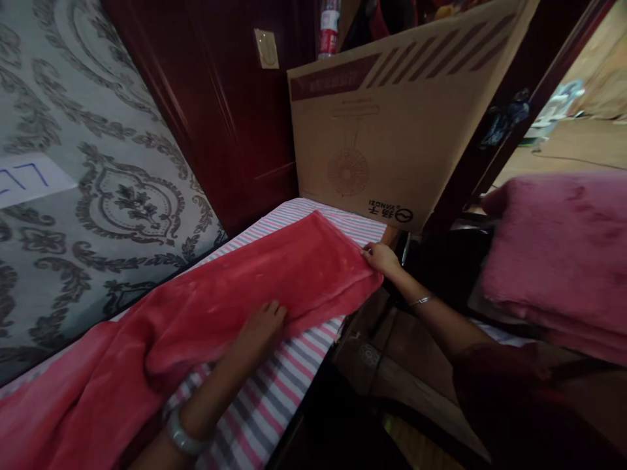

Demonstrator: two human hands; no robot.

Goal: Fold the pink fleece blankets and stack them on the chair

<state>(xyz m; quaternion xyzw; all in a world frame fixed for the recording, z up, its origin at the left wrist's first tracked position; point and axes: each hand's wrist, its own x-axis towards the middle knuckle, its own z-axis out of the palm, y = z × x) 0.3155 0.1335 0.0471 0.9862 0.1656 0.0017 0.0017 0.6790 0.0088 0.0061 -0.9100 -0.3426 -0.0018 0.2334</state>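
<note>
A soft red blanket [235, 281] lies lengthwise over a striped sheet [279, 365]. Its far right part is folded into flat layers, while the lower left part is loose and wrinkled. My left hand [262, 329], below a pale bangle, rests at the blanket's near edge with its fingers curled onto the fabric; its thumb is hidden. At the right end, my right hand [381, 258] pinches the blanket's edge between thumb and fingers. A thin silver bracelet is on that wrist.
A large cardboard box [416, 124] stands at the bed's far end, with a bottle [329, 32] behind it. Patterned wallpaper [98, 163] and a dark red wooden panel [215, 85] border the left. A pink plush cover [563, 254] is at right, beyond a dark gap.
</note>
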